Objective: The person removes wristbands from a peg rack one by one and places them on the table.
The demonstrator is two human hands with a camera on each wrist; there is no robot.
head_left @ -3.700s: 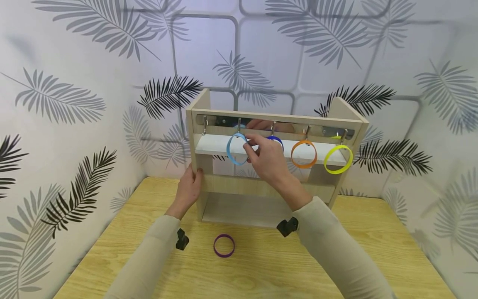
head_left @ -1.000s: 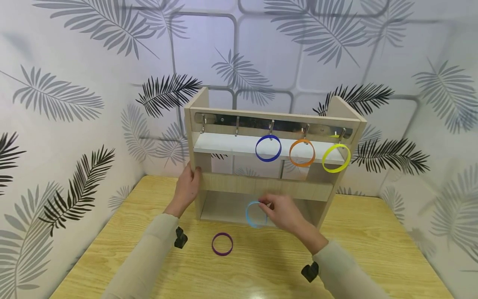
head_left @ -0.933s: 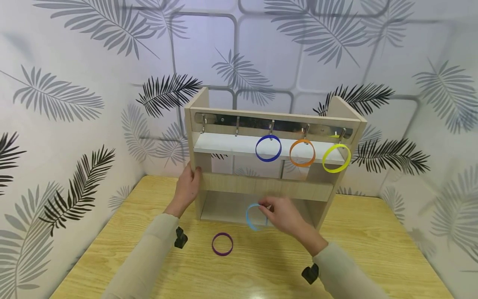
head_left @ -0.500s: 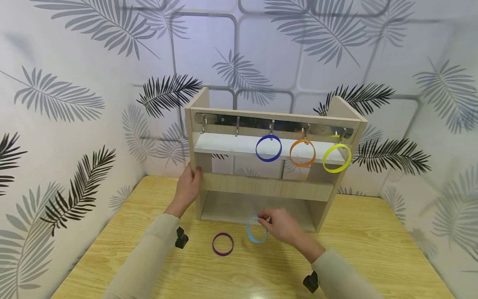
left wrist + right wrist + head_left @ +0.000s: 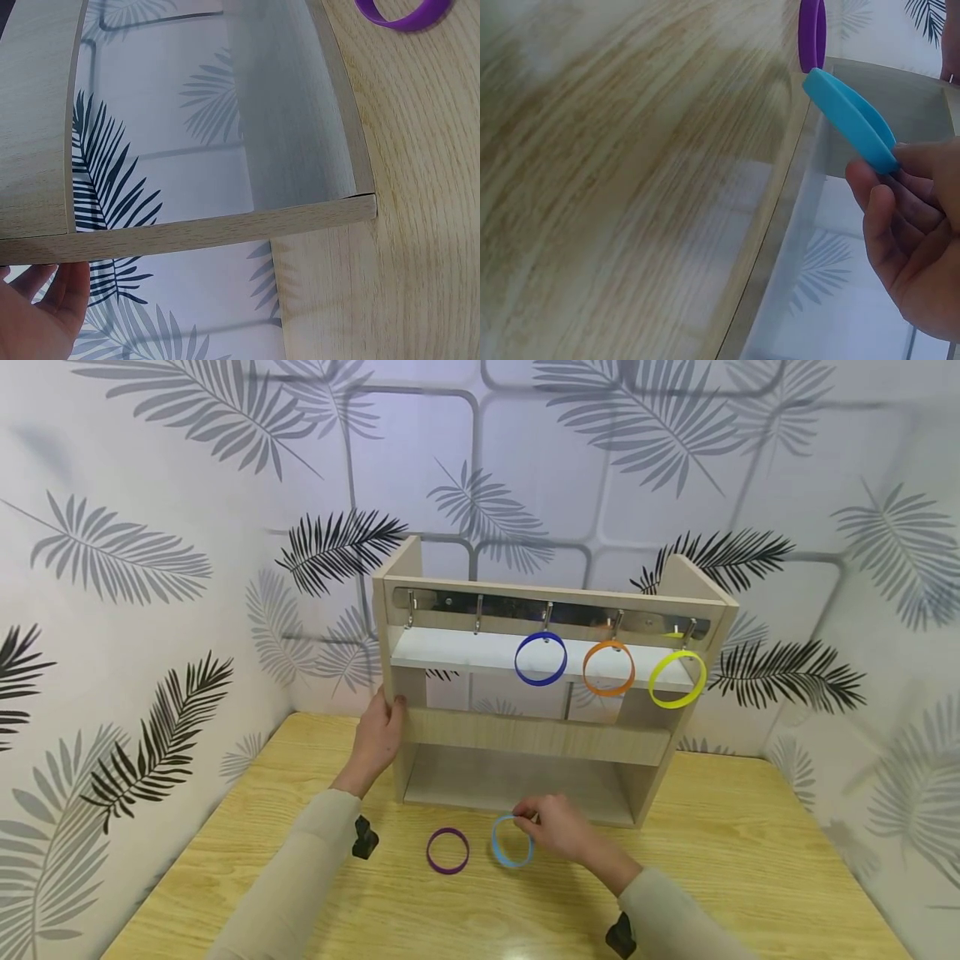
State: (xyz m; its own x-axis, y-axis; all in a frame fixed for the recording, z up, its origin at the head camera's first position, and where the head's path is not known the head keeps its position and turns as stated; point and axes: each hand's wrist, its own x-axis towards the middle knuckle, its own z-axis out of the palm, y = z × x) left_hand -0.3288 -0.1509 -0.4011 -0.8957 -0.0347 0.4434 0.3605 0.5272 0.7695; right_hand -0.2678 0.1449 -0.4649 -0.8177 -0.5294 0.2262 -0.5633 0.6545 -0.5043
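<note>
Light blue ring (image 5: pixel 850 124) in the right hand (image 5: pixel 558 828), at the lower centre of the head view.
Thumb and fingers of this hand pinch the ring by its upper edge; whether its lower edge touches the table (image 5: pixel 487 918) cannot be told. To its left, near but apart, a purple ring (image 5: pixel 811 45) lies on the table. At centre left, the left hand (image 5: pixel 377 735) grips the side of the wooden rack (image 5: pixel 536 735). Higher in the frame, dark blue (image 5: pixel 542 682), orange (image 5: pixel 609 692) and yellow rings (image 5: pixel 675 703) hang from hooks (image 5: pixel 411 610), before a leaf-patterned wall (image 5: pixel 420 443).
</note>
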